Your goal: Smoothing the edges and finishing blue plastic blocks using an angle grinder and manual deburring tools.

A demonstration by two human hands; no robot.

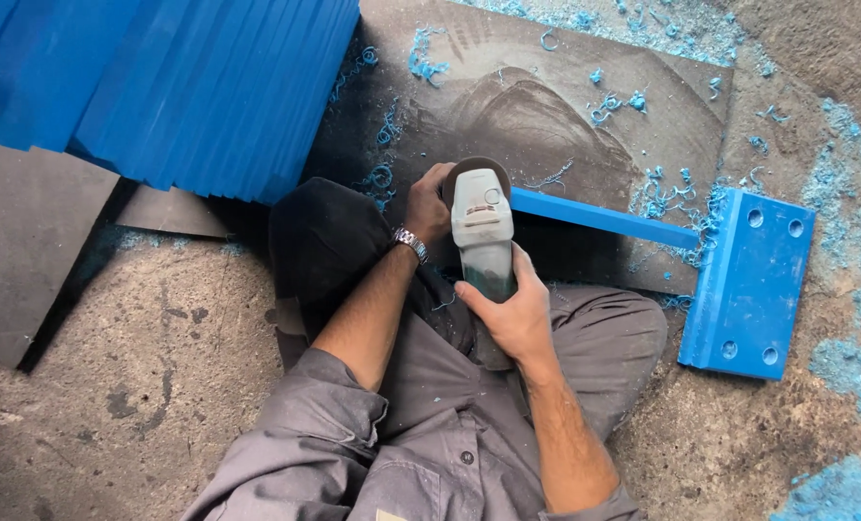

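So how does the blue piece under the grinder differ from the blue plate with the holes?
The blue strip is long and narrow; the holed blue plate is broad and rectangular. The strip shows no holes; the plate has holes near its corners. The strip runs under the grinder; the plate lies clear of it. Both share the same blue colour.

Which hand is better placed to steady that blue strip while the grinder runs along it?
Probably the left hand: it sits at the angle grinder head, beside the blue strip. The right hand is wrapped around the grinder's body, farther back.
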